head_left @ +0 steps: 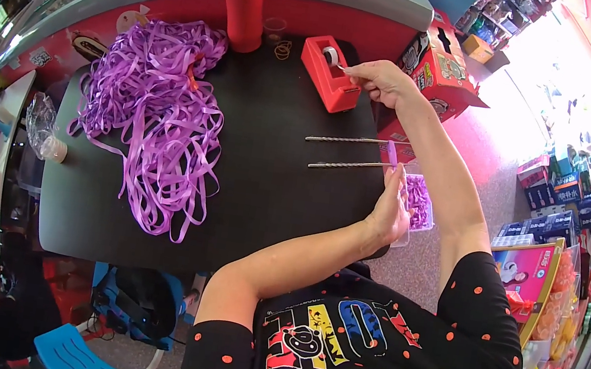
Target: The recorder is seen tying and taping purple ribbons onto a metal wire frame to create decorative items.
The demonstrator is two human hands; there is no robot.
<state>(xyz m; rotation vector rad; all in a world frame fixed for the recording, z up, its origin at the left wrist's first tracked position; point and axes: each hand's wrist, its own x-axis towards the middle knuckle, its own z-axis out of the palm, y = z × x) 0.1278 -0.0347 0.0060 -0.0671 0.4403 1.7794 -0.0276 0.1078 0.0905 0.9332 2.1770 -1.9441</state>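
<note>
At the table's far right, a red tape dispenser [318,74] holds a small roll of tape [331,56]. My right hand [389,84] reaches over it, fingertips pinched on the whitish tape end beside the roll. Closer to me, two thin twisted metal rods [347,142] lie side by side, pointing left over the tabletop. A strip of purple ribbon [392,153] wraps across them near the table's right edge. My left hand [390,213] is closed with its fingertips at that ribbon and the nearer rod; the palm partly hides a clear box [401,239].
A large heap of purple ribbon [155,104] covers the left of the black table [255,201]. A red tumbler [244,15] and rubber bands [282,50] stand at the back. Purple pieces [420,202] fill the clear box. A red carton [440,69] and a blue chair [83,355] are nearby.
</note>
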